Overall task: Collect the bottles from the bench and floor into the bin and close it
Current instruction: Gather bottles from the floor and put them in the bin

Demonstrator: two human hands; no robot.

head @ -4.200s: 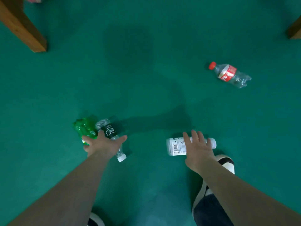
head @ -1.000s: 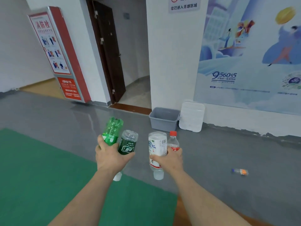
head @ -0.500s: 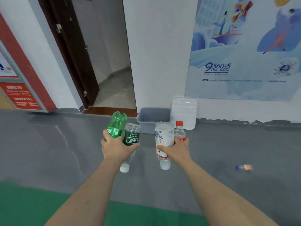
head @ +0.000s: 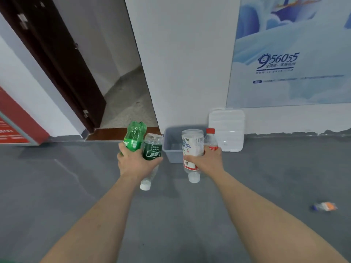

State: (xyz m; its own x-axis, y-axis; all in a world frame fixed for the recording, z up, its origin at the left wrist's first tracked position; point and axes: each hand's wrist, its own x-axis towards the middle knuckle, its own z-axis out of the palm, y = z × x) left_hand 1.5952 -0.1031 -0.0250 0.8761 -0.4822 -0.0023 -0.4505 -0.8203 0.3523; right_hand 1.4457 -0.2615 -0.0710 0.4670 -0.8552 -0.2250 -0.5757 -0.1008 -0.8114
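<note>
Since half a sec earlier the view had closed in on the wall: bin and lid sat larger, mid-frame, and the green mat had all but gone from the bottom edge.

Head view: left hand was wrapped tight round two bottles, both neck-down: a green bottle w/ its base up, and a clear bottle w/ dark green label, white cap poking out below the hand. Right hand gripped two more: a clear bottle w/ white label, inverted, cap hanging below the hand, and a red-capped bottle upright, touching it on the right. Grey bin sat open on the grey floor against the white wall, centre frame, just behind and between the two hands. Its white lid leaned upright on the wall, just right of the bin. One more small bottle w/ orange label lay on the floor at lower right, well apart from the bin, blurred. Dark door stood open at upper left; blue poster at upper right.
</note>
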